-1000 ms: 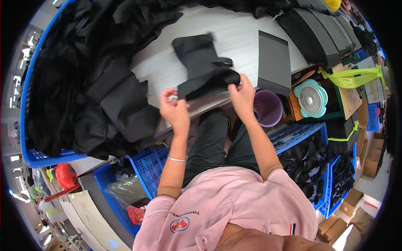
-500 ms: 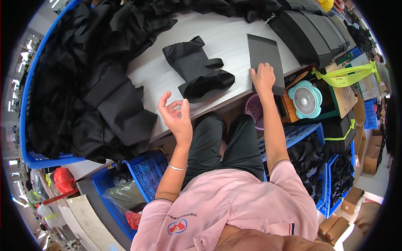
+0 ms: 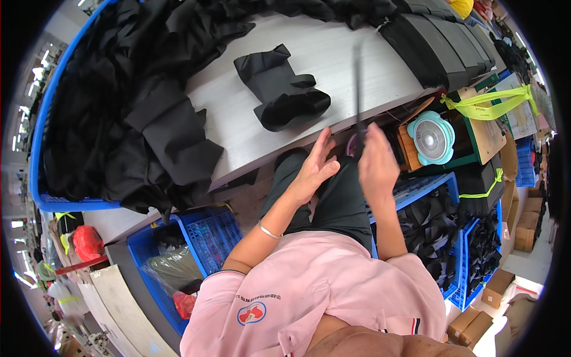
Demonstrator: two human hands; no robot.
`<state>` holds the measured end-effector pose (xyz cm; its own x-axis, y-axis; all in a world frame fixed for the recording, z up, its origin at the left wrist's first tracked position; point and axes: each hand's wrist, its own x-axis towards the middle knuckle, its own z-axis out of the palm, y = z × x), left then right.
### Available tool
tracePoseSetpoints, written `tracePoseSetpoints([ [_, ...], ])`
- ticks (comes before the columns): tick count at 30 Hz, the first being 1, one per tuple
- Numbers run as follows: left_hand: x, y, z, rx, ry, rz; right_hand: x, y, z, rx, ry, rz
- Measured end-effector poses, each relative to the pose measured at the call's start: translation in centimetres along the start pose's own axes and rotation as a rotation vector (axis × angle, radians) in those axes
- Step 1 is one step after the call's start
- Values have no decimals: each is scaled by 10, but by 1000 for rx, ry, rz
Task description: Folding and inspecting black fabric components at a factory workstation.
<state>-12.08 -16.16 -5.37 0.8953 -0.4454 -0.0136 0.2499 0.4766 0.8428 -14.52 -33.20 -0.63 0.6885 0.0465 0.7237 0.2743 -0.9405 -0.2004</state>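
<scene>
My right hand [image 3: 379, 166] grips the near end of a flat black panel [image 3: 358, 89], which is turned edge-on so that only a thin dark line shows. Just left of it, my left hand [image 3: 315, 169] is raised over my lap with its fingers apart and nothing in them. A sewn black fabric piece [image 3: 267, 77] with a small loop and a rounded, open lower end lies on the pale table [image 3: 324, 44], beyond both hands. The right fingers are slightly blurred.
Black fabric pieces [image 3: 172, 128] heap over a large blue crate [image 3: 77, 205] at left. Stacked black panels [image 3: 440, 50] stand at the table's far right. A turquoise fan [image 3: 432, 138] sits right of my right hand. Blue baskets [image 3: 211, 241] flank my legs.
My right hand has lifted the black panel off the table, turned it on edge and drawn it nearer. My left hand has moved right toward it, fingers straightening.
</scene>
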Motion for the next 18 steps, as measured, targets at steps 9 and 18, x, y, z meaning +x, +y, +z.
tracePoseSetpoints([
  [9,-19,2,-8,-335,-172,-56,-49,-41,-38,860,-436,351],
  [18,-35,15,-13,-352,174,-157,-58,-53,-28,685,-426,548],
])
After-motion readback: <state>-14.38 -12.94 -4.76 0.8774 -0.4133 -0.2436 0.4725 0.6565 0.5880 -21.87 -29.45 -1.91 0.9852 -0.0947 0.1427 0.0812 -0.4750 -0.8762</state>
